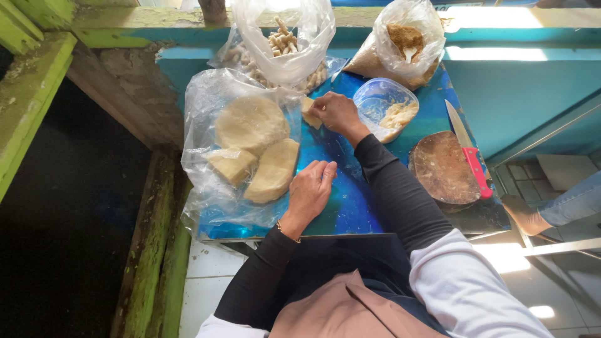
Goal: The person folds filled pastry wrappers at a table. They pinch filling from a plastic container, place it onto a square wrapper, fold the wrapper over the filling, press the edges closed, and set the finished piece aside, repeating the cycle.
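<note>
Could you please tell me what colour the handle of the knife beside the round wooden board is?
Red; the knife shows clearly in the head view.

I note the counter point(350, 206): glossy blue surface, reflective. Clear crinkled plastic bag point(206, 112) under pale, matt, doughy slabs point(250, 122). Round chopping block point(443, 168) is dark worn wood, rough. Knife point(468, 156): bare metal blade, red plastic handle. Tub point(375, 97) is clear plastic. Green-painted wooden beams point(31, 81), flaking. Sleeves are matt black cloth.
</note>
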